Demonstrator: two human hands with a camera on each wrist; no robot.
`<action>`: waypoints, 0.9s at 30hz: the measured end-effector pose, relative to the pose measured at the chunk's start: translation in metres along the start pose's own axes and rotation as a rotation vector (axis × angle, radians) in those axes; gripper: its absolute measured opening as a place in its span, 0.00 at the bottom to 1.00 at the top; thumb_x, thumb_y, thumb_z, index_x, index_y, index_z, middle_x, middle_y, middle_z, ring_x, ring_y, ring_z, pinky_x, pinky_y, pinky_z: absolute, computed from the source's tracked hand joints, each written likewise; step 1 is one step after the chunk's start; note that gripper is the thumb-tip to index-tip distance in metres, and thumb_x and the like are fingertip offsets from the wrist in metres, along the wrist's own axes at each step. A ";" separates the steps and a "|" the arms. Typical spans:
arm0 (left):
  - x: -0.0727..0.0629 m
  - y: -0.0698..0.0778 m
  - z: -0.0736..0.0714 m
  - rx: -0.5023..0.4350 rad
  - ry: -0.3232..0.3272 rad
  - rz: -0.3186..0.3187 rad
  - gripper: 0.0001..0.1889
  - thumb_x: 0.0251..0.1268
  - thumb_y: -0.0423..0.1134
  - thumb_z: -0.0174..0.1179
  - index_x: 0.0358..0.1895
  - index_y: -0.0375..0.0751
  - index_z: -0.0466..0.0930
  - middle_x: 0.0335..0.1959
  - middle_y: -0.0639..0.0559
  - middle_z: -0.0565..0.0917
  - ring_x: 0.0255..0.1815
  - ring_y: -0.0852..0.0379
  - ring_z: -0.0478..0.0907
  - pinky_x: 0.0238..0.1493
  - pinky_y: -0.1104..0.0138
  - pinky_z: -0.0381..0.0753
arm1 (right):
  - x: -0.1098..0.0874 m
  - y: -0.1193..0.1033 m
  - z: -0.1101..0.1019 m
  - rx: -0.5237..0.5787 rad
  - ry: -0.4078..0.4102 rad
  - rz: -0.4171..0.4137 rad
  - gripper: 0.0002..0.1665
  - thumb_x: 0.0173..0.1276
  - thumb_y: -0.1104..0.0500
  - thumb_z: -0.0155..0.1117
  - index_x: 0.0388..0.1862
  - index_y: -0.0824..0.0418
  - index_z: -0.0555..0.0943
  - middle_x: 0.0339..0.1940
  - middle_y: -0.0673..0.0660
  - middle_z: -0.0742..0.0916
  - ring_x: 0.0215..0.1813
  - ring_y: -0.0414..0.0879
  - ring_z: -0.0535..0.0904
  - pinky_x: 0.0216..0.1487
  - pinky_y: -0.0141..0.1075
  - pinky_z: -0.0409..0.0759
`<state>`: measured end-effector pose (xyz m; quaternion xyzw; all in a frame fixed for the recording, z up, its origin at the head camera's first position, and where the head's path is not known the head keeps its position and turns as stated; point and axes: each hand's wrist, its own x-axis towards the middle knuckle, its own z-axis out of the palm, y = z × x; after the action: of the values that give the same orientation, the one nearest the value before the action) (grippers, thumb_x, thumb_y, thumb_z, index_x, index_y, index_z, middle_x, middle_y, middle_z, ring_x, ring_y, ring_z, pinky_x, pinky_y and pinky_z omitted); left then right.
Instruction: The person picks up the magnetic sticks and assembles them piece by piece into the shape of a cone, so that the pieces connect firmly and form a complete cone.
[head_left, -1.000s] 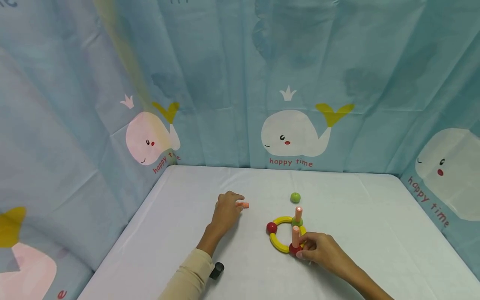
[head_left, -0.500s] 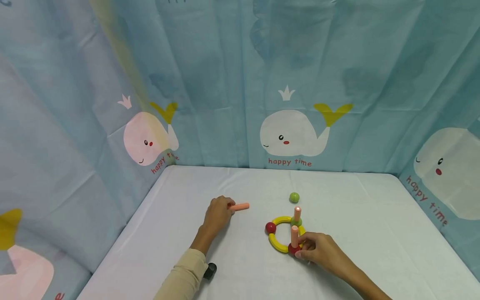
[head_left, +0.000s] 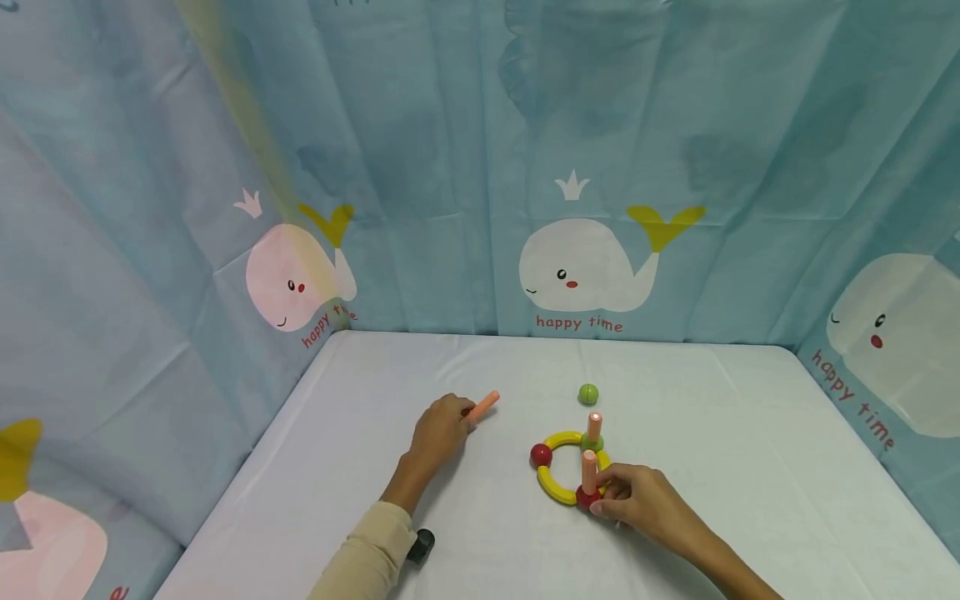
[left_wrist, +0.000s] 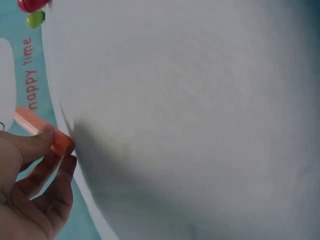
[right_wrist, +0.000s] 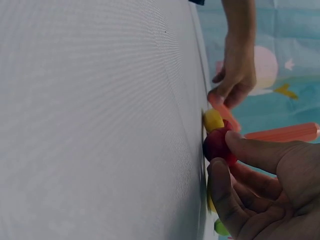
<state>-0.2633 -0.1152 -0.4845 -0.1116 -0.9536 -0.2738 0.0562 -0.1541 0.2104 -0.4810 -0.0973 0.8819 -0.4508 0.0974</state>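
Note:
My left hand [head_left: 442, 429] pinches one end of an orange ridged stick [left_wrist: 44, 131] between thumb and fingers; its other end points up and to the right in the head view. My right hand [head_left: 641, 500] grips a red ball [right_wrist: 218, 146] at the near side of a ring of yellow curved pieces [head_left: 555, 486]. From that ball an orange stick [head_left: 589, 473] stands upright. A second upright stick [head_left: 595, 427] rises from a green ball [head_left: 592, 443] at the ring's far side. Another red ball [head_left: 541, 455] joins the yellow pieces on the left.
A loose green ball [head_left: 588, 394] lies behind the ring on the white table [head_left: 712, 433]. Beside the left sleeve [head_left: 367, 542] is a small black object [head_left: 422, 546]. A blue curtain printed with whales [head_left: 585, 267] hangs around the table's back and sides.
My left hand first shifted left, uncovering more of the stick, then moved slightly right. The held stick's free end has swung upward. My right hand keeps its grip on the red ball.

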 end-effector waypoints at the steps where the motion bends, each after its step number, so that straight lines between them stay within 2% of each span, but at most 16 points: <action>1: 0.000 0.002 0.000 -0.015 -0.008 0.002 0.11 0.67 0.32 0.73 0.51 0.38 0.90 0.44 0.47 0.88 0.41 0.53 0.81 0.44 0.56 0.84 | 0.000 0.000 0.000 0.001 -0.001 -0.001 0.17 0.61 0.62 0.81 0.48 0.66 0.87 0.27 0.50 0.85 0.26 0.45 0.80 0.25 0.35 0.82; 8: -0.004 0.027 -0.001 -0.164 -0.062 0.013 0.10 0.71 0.34 0.70 0.53 0.40 0.86 0.45 0.49 0.88 0.46 0.53 0.83 0.51 0.57 0.85 | 0.001 0.003 0.000 0.003 -0.011 0.001 0.17 0.62 0.62 0.81 0.48 0.65 0.88 0.28 0.50 0.85 0.26 0.44 0.80 0.26 0.34 0.82; 13: -0.011 0.046 0.000 -0.241 -0.089 0.096 0.12 0.72 0.34 0.70 0.55 0.42 0.86 0.48 0.50 0.90 0.47 0.55 0.86 0.51 0.61 0.87 | 0.002 0.003 -0.002 -0.001 -0.016 0.002 0.17 0.63 0.61 0.80 0.48 0.65 0.88 0.28 0.49 0.85 0.27 0.44 0.80 0.26 0.34 0.82; 19: -0.019 0.063 0.004 -0.286 -0.152 0.199 0.14 0.71 0.34 0.71 0.57 0.45 0.87 0.49 0.55 0.91 0.48 0.60 0.87 0.54 0.65 0.86 | 0.004 0.003 -0.003 -0.013 -0.017 0.007 0.18 0.63 0.61 0.81 0.49 0.65 0.88 0.29 0.50 0.86 0.27 0.44 0.81 0.27 0.34 0.83; 24: -0.022 0.072 0.010 -0.314 -0.174 0.224 0.14 0.73 0.36 0.69 0.59 0.47 0.87 0.50 0.58 0.91 0.48 0.66 0.86 0.55 0.68 0.85 | 0.005 0.004 -0.005 -0.005 -0.021 -0.006 0.18 0.63 0.60 0.80 0.50 0.66 0.88 0.30 0.50 0.86 0.28 0.45 0.81 0.27 0.35 0.83; 27: -0.023 0.075 0.014 -0.332 -0.186 0.229 0.13 0.73 0.37 0.69 0.58 0.46 0.87 0.46 0.60 0.91 0.46 0.68 0.85 0.52 0.70 0.85 | 0.006 0.004 -0.005 0.003 -0.026 -0.014 0.18 0.63 0.60 0.80 0.49 0.67 0.88 0.30 0.51 0.86 0.28 0.45 0.81 0.27 0.35 0.83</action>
<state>-0.2235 -0.0498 -0.4614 -0.2519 -0.8776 -0.4075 -0.0206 -0.1614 0.2157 -0.4820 -0.1093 0.8791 -0.4517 0.1058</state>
